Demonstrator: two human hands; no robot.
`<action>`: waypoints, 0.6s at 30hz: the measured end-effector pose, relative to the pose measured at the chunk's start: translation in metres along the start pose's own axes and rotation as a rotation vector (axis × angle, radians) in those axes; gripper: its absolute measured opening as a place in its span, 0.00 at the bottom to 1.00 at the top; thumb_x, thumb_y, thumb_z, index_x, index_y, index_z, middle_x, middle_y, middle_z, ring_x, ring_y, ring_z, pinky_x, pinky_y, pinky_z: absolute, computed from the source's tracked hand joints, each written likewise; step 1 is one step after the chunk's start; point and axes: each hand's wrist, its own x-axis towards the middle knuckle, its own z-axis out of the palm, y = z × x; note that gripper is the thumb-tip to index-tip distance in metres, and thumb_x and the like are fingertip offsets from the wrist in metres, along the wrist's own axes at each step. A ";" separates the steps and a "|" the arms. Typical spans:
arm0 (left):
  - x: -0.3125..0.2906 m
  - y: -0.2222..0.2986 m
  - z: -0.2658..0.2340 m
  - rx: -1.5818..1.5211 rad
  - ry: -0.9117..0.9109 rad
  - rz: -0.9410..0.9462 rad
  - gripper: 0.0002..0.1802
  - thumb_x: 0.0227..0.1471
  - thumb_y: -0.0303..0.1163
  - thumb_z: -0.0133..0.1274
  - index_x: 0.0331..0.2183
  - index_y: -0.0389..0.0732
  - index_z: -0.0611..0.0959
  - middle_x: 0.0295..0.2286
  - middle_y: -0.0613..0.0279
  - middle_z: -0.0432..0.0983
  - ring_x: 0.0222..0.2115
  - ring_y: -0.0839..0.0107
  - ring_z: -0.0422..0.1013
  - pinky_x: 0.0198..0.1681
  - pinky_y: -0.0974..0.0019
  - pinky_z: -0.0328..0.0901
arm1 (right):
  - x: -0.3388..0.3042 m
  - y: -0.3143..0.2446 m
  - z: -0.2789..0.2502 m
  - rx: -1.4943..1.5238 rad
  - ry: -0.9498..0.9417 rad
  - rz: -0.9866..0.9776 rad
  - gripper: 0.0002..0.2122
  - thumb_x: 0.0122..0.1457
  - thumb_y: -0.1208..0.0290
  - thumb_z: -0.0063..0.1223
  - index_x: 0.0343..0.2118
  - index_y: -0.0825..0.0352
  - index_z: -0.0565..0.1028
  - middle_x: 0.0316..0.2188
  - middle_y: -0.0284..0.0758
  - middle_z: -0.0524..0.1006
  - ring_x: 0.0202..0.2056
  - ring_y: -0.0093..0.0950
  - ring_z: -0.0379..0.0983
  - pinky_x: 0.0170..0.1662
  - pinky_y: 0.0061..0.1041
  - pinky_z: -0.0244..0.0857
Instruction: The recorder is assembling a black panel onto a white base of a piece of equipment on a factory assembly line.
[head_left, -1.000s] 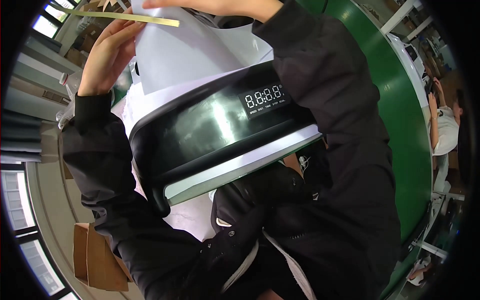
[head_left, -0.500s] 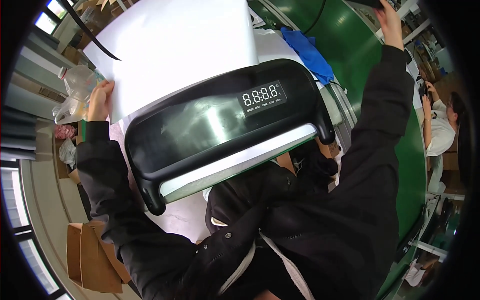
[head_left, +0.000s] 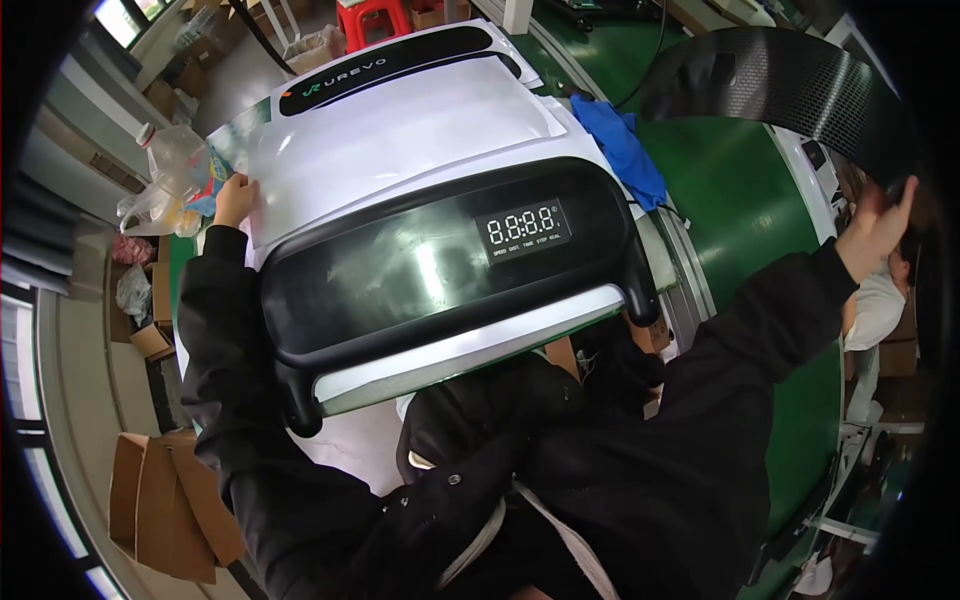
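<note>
L hand (head_left: pixel 235 200) is closed on the L edge of the white sheet (head_left: pixel 390 135), which lies flat just beyond the blk panel (head_left: pixel 400 260) (the one w/ the lit-looking digits). R hand (head_left: pixel 872 235) is stretched far out R, fingers pinching the near end of a blk strip (head_left: pixel 770 85) that arcs over the green counter (head_left: pixel 730 215); grip's a bit blurred. Blue cloth (head_left: pixel 622 150) sits btwn sheet & counter's open stretch. Clear bottle (head_left: pixel 178 160) is near L hand. Red stool (head_left: pixel 372 20) at far end, open carton (head_left: pixel 160 505) low L.
</note>
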 end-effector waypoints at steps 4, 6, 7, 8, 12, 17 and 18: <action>-0.051 0.073 -0.069 0.001 0.111 0.102 0.15 0.51 0.38 0.49 0.34 0.36 0.75 0.24 0.64 0.72 0.26 0.78 0.67 0.28 0.74 0.59 | -0.115 -0.022 0.045 -1.214 0.019 -1.141 0.21 0.51 0.67 0.55 0.47 0.70 0.66 0.40 0.44 0.70 0.42 0.36 0.66 0.45 0.29 0.62; -0.101 0.184 -0.111 -0.501 -0.133 0.295 0.14 0.52 0.37 0.48 0.36 0.36 0.75 0.27 0.65 0.72 0.28 0.80 0.67 0.29 0.77 0.58 | -0.165 -0.004 0.060 -1.316 0.280 -1.518 0.17 0.50 0.68 0.56 0.41 0.70 0.70 0.34 0.44 0.71 0.35 0.36 0.69 0.37 0.28 0.65; -0.126 0.224 -0.126 -0.629 -0.186 0.424 0.11 0.52 0.32 0.47 0.35 0.35 0.75 0.28 0.64 0.73 0.29 0.77 0.69 0.31 0.76 0.60 | -0.194 0.006 0.065 -1.436 0.408 -1.810 0.15 0.50 0.68 0.57 0.38 0.70 0.72 0.32 0.44 0.71 0.31 0.35 0.70 0.32 0.27 0.66; -0.160 0.261 -0.140 -0.702 -0.257 0.500 0.10 0.52 0.32 0.46 0.34 0.35 0.74 0.29 0.63 0.73 0.30 0.78 0.69 0.33 0.76 0.60 | -0.235 0.019 0.095 -1.393 0.385 -1.787 0.12 0.49 0.68 0.58 0.33 0.70 0.73 0.30 0.43 0.71 0.23 0.34 0.69 0.25 0.25 0.66; -0.235 0.302 -0.148 -0.931 -0.254 0.563 0.07 0.51 0.25 0.47 0.34 0.33 0.74 0.29 0.62 0.73 0.29 0.77 0.68 0.31 0.77 0.61 | -0.331 0.043 0.178 -0.324 -0.907 -1.240 0.06 0.44 0.76 0.53 0.26 0.69 0.71 0.24 0.34 0.72 0.24 0.28 0.73 0.22 0.18 0.66; -0.251 0.282 -0.138 -0.443 0.092 0.556 0.07 0.47 0.17 0.48 0.33 0.30 0.74 0.28 0.61 0.73 0.26 0.77 0.68 0.29 0.77 0.62 | -0.345 0.043 0.185 -0.230 -1.200 -0.936 0.12 0.45 0.66 0.55 0.33 0.65 0.73 0.33 0.34 0.71 0.31 0.28 0.70 0.32 0.25 0.65; -0.252 0.272 -0.136 -0.445 0.083 0.561 0.07 0.47 0.17 0.48 0.33 0.30 0.74 0.28 0.61 0.73 0.26 0.77 0.68 0.29 0.77 0.62 | -0.344 0.043 0.184 -0.259 -1.292 -0.840 0.14 0.45 0.64 0.55 0.34 0.64 0.74 0.35 0.34 0.71 0.33 0.28 0.69 0.35 0.27 0.64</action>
